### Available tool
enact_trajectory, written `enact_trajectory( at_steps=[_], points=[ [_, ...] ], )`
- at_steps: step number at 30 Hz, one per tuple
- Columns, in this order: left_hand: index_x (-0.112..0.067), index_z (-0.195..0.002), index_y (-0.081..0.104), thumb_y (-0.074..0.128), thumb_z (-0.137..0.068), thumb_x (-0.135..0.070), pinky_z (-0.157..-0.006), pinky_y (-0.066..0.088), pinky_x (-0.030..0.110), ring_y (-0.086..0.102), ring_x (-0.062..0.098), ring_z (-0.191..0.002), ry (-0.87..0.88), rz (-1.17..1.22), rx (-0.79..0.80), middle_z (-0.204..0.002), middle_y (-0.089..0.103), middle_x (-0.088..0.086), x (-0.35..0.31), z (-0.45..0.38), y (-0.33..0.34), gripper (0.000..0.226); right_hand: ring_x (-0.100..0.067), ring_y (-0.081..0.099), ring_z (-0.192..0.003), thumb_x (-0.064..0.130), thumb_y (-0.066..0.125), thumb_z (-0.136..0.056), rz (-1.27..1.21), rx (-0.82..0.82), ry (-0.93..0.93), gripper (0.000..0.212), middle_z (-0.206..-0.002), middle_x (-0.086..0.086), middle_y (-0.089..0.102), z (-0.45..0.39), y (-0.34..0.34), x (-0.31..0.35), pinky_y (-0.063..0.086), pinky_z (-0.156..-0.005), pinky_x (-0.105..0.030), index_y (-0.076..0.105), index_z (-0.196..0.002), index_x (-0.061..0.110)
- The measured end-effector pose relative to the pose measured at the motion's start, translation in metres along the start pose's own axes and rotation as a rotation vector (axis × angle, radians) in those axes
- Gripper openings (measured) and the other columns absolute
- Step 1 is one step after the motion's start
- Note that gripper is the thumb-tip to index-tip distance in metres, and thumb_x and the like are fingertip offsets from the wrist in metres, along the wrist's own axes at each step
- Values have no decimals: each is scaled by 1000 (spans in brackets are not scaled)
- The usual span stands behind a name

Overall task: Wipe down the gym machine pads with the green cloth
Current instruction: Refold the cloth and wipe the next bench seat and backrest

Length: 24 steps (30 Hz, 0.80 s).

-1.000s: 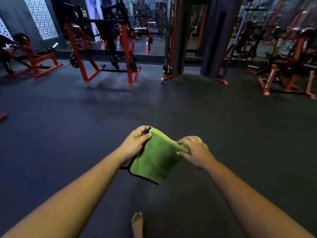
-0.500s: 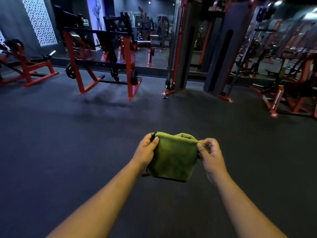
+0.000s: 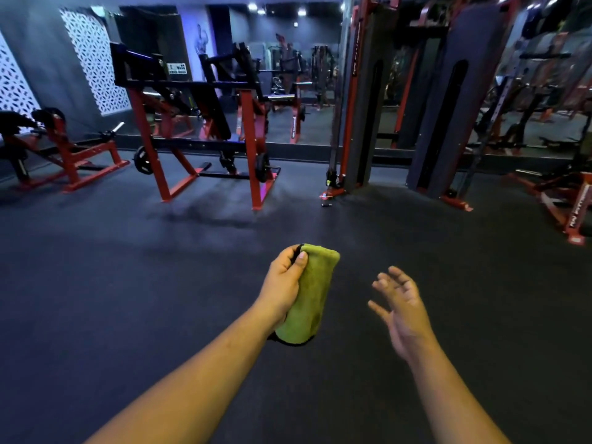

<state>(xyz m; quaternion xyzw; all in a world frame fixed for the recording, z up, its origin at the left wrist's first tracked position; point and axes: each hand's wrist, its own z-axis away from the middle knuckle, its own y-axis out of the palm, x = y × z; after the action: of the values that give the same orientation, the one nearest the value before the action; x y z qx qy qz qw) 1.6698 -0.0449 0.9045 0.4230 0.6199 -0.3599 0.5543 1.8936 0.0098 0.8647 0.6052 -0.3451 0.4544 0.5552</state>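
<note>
Left hand (image 3: 285,285) grips folded cloth (image 3: 309,299), thumb pinching top edge, held over floor (image 3: 128,299). Right hand (image 3: 402,310) apart, palm up, fingers loosely spread, slightly blurred. Machines (image 3: 198,123) well ahead.

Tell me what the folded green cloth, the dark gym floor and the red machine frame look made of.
Folded green cloth: soft napped fabric, likely microfibre, with a fuzzy matte face and dark stitched edging; the left hand grips it. Dark gym floor: probably rubber matting, matte and faintly speckled. Red machine frame: seemingly painted steel tubing, with straight box sections and a slight sheen.
</note>
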Motion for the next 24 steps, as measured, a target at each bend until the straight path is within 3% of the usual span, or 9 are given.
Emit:
enact_trajectory(
  at_steps=[2, 6, 10, 13, 16, 19, 22, 24],
  points=[
    [-20, -118, 67, 54, -106, -23, -92, 58, 34, 70, 21, -109, -10, 2, -2, -113, 75, 3, 0, -46, 12, 19, -9, 58, -121, 46, 80, -71, 85, 84, 110, 73, -142, 1, 58, -47, 10, -15, 45, -97, -43, 51, -137, 33],
    [-15, -121, 68, 52, -106, -23, -97, 56, 41, 69, 25, -112, -53, 99, -28, -116, 74, 9, 3, -137, 16, 23, 2, 57, -115, 50, 73, -84, 154, 177, 205, 75, -145, 7, 56, -147, 43, -28, 40, -110, -51, 42, -149, 31],
    [-15, -117, 71, 53, -105, -24, -90, 57, 38, 70, 24, -104, -105, 209, -104, -114, 75, 14, 27, -214, -1, 24, -29, 69, -114, 39, 79, -83, 60, 194, 183, 53, -123, -11, 73, -231, 76, -26, 54, -101, -50, 65, -127, 13],
    [-9, -124, 68, 61, -97, -41, -94, 56, 42, 69, 26, -109, -186, 296, -150, -118, 73, 16, 65, -281, -20, 42, -30, 70, -100, 26, 78, -83, 34, 164, 172, 36, -109, -15, 76, -301, 98, -33, 56, -91, -47, 71, -113, 8],
    [-6, -121, 67, 73, -80, -51, -87, 58, 40, 71, 26, -105, -349, 348, -11, -120, 72, 17, 119, -349, -37, 61, -29, 71, -98, 27, 74, -84, 23, 170, 165, 31, -110, -16, 75, -381, 128, -41, 56, -90, -49, 74, -112, 14],
    [-2, -113, 67, 81, -75, -37, -83, 59, 39, 72, 28, -95, -463, 324, 124, -114, 73, 21, 153, -417, -44, 54, -29, 72, -96, 27, 72, -89, 50, 124, 186, 28, -109, -16, 76, -462, 148, -48, 58, -87, -48, 72, -114, 13],
    [0, -128, 59, 80, -82, -19, -92, 58, 47, 69, 35, -107, -455, 362, 88, -122, 70, 23, 152, -505, -41, 53, -29, 73, -90, 27, 73, -90, 61, 43, 223, 29, -108, -16, 76, -543, 160, -46, 61, -81, -48, 70, -115, 12],
    [-5, -132, 55, 73, -87, -12, -96, 56, 53, 68, 36, -112, -443, 380, 60, -123, 71, 18, 147, -569, -33, 49, -30, 72, -97, 27, 74, -87, 27, 36, 233, 35, -114, -17, 74, -598, 162, -44, 59, -88, -53, 68, -119, 13]
  ],
)
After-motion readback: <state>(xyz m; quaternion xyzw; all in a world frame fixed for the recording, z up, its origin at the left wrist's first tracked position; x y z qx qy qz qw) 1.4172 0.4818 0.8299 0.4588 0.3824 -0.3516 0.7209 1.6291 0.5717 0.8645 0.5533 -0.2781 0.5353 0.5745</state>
